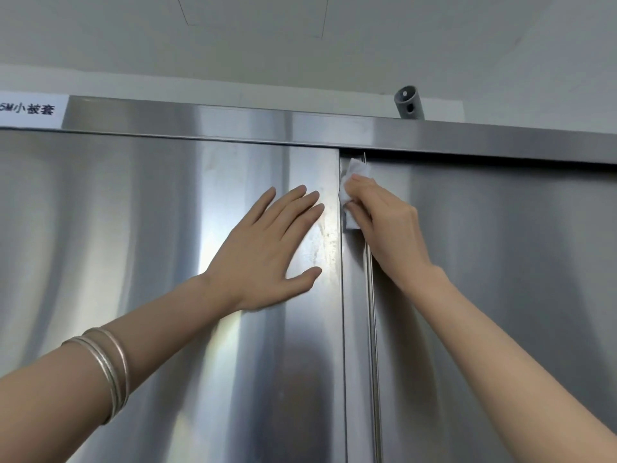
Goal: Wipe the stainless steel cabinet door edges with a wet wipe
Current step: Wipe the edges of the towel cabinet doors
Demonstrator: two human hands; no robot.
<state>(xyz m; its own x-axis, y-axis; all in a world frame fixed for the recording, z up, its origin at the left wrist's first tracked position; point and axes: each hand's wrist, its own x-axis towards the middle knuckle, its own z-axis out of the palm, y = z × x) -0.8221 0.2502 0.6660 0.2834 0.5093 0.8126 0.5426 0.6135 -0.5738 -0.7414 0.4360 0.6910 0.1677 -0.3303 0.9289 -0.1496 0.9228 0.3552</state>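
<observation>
- The left hand (267, 252) lay flat against the face of the left cabinet door (133, 228), fingers straight and slightly spread, holding nothing. The fingertips reached close to that door's right edge, in its upper part.
- The right hand (384, 222) gripped the wet wipe (359, 170), with fingers curled round it and pressing it onto the door edge (354, 312), the narrow vertical strip between the two door faces.
- The wet wipe was white and crumpled. It sat at the upper end of the door edge, just beneath the top rail (334, 132). One part showed above the fingers and another part below them; the middle was hidden by the hand.
- The right cabinet door (500, 262) stood set back behind the left one. Whether the strip belonged to it could not be determined.
- Pale streaks and smudges (329, 235) ran down the left door's face along its right edge, just beside the left fingertips.
- Three thin metal bangles (107, 369) sat on the left forearm, well below the wrist.
- A white paper label (30, 110) with printed characters was stuck at the left end of the top rail.
- A short grey tube (409, 103) with a hole in its side rose above the cabinet's top edge, to the right of the wipe.
</observation>
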